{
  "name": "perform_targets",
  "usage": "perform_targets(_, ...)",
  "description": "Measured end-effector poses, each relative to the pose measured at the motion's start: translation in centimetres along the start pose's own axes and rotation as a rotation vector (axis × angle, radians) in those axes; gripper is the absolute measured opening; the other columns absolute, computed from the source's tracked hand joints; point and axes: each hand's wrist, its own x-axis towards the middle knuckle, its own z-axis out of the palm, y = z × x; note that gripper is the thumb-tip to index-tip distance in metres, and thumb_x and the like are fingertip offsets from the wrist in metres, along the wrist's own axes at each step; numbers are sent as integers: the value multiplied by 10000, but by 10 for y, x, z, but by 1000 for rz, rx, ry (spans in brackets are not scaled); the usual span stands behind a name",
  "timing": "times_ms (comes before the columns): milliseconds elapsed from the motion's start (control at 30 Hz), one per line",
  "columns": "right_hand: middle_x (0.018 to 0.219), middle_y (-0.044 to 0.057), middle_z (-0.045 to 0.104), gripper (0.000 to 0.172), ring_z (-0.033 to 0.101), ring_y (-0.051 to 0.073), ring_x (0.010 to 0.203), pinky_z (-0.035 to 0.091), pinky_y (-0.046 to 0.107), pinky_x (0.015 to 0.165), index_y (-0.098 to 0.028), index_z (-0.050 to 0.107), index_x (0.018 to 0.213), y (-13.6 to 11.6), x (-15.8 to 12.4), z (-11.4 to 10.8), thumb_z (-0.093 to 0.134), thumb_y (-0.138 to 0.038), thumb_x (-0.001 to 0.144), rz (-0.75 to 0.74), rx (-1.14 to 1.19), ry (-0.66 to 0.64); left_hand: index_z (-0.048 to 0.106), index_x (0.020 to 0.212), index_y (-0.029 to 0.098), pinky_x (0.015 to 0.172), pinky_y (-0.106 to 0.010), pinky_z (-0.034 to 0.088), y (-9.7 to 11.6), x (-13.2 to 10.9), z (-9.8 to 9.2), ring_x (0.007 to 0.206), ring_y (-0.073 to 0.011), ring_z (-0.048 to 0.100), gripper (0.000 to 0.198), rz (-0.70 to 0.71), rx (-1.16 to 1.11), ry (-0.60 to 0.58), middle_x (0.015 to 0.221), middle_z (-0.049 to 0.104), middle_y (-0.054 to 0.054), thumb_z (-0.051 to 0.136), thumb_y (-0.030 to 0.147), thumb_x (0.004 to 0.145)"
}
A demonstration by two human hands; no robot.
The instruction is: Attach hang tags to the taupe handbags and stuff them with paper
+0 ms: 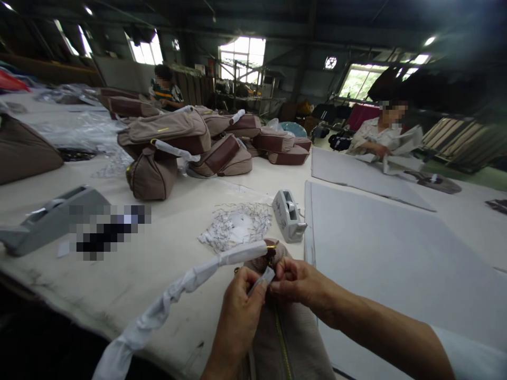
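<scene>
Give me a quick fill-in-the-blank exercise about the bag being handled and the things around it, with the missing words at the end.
1. The bag at the left hand has a strap wrapped in material coloured ____.
2. The person's ____ forearm extends over the large grey sheet.
3. In the picture, the stringy heap lies to the ____ of the tape dispenser with dark writing.

Missing words: white; right; left.

Head-worn view, facing forward and down across table; hands close, lower centre; windows far.
</scene>
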Motion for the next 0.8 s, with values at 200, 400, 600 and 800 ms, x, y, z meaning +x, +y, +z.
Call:
perform_targets(200, 548, -55, 485, 291, 441, 93, 492, 309, 208, 457, -204, 390, 662, 12, 6, -2, 670, -281, 644, -184, -139, 31, 508, 713, 163, 573, -224, 351, 0, 6, -17, 557, -99, 472, 252, -131, -135, -224, 610, 560, 22, 583, 395, 777)
perform_targets(400, 622, -43, 432, 188, 405, 114, 601, 348, 234, 559, -206, 385, 670, 30, 0, 4, 558, -188, 740, -330, -433, 210, 479, 694, 158, 514, -231, 405, 11, 5, -23, 419, -55, 422, 309, -306, -444, -236, 592, 570, 29, 619, 429, 745)
perform_targets(600, 738, -7, 562, 250, 501, 133, 639, 404, 241, 571, -201, 500, 972, 32, -7, 4, 555, -382, 808, -255, -214, 164, 490, 718, 149, 480, -196, 385, 11, 5, -23, 416, -46, 440, 287, -256, -435, -182, 579, 578, 25, 613, 405, 760)
perform_targets(800, 625, 16, 538, 443, 468, 102, 543, 376, 215, 487, -131, 582, 724, 18, -7, 12, 551, -570, 771, -110, -135, 129, 493, 759, 164, 444, -179, 355, 3, 2, -20, 447, -63, 468, 263, -138, -173, -83, 610, 572, 27, 533, 418, 819)
